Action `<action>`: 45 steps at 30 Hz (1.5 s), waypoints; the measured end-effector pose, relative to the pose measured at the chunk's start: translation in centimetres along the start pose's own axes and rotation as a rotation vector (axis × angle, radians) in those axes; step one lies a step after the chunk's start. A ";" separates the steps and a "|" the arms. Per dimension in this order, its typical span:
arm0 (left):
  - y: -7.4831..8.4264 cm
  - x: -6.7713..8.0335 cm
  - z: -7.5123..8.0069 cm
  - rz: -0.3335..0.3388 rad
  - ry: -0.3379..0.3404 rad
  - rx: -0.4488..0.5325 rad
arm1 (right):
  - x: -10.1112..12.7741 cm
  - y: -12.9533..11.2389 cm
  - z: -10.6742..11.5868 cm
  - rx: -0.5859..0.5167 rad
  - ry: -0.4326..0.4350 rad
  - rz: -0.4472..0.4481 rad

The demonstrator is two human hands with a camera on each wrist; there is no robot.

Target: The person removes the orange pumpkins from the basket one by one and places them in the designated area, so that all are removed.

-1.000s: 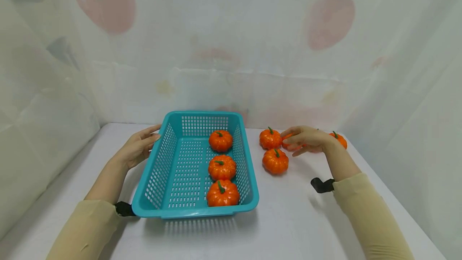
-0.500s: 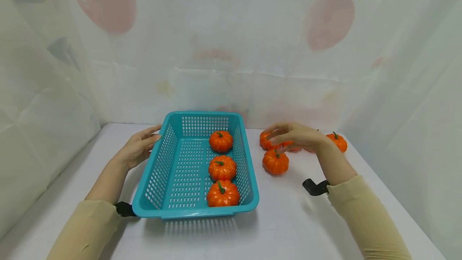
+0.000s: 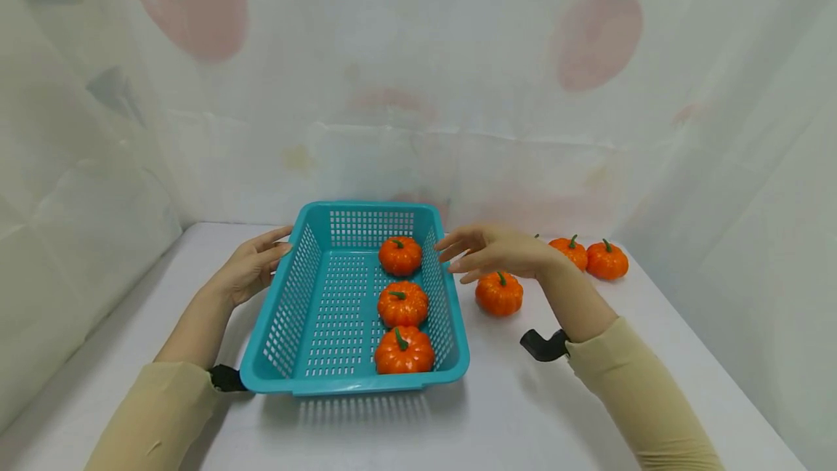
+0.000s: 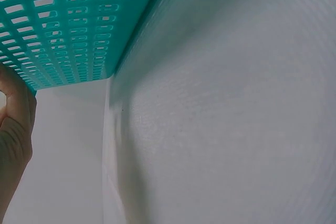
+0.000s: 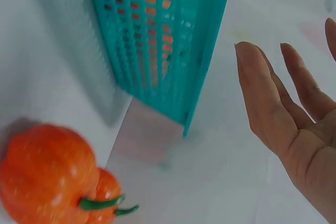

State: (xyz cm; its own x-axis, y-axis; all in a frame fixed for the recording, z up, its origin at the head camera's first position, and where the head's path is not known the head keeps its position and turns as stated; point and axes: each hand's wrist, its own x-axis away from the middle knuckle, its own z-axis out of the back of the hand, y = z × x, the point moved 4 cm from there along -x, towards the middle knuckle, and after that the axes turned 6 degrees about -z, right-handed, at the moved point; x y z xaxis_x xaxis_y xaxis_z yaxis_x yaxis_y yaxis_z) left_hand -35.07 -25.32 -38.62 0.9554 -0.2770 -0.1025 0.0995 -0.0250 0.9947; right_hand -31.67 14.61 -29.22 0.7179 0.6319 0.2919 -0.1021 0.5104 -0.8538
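A teal plastic basket [image 3: 288, 311] sits on the white table with three orange toy pumpkins in a row along its right side [image 3: 399, 255] [image 3: 402, 303] [image 3: 403, 349]. My left hand [image 3: 261, 256] rests with straight fingers against the basket's left rim; the left wrist view shows the hand's edge [image 4: 13, 129] beside the mesh wall [image 4: 68, 35]. My right hand [image 3: 467, 253] hovers open and empty just right of the basket's right rim, palm [image 5: 294, 124] facing the mesh wall [image 5: 157, 40]. A loose pumpkin [image 3: 499, 293] lies just below that hand.
Two more pumpkins [image 3: 569, 251] [image 3: 607, 259] sit at the back right of the table. A green stem [image 3: 536, 236] pokes up behind my right wrist. A translucent printed curtain closes off the back and sides. In the right wrist view two pumpkins [image 5: 47, 177] lie close together.
My right hand has moved left, from over the pumpkin cluster to the basket's right rim, with nothing in it. The left hand and basket have stayed put.
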 end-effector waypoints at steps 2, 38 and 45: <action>0.0 0.0 0.0 -0.001 -0.002 0.000 | -0.1 -0.6 -0.7 0.006 -0.021 0.005; 0.1 0.0 -0.1 -0.003 -0.019 0.024 | -4.6 -1.0 -9.4 0.323 -0.274 -0.159; -0.1 0.0 0.0 -0.006 -0.017 0.020 | -5.4 -0.2 -10.5 0.381 -0.327 -0.174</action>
State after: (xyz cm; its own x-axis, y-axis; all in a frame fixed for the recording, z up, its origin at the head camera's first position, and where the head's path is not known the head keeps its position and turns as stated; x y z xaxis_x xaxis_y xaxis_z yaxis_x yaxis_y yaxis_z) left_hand -35.09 -25.29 -38.72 0.9498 -0.2935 -0.1081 0.0990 -0.0458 0.9940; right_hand -28.32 4.94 -35.18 0.5005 0.6369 0.5864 -0.2870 0.7611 -0.5817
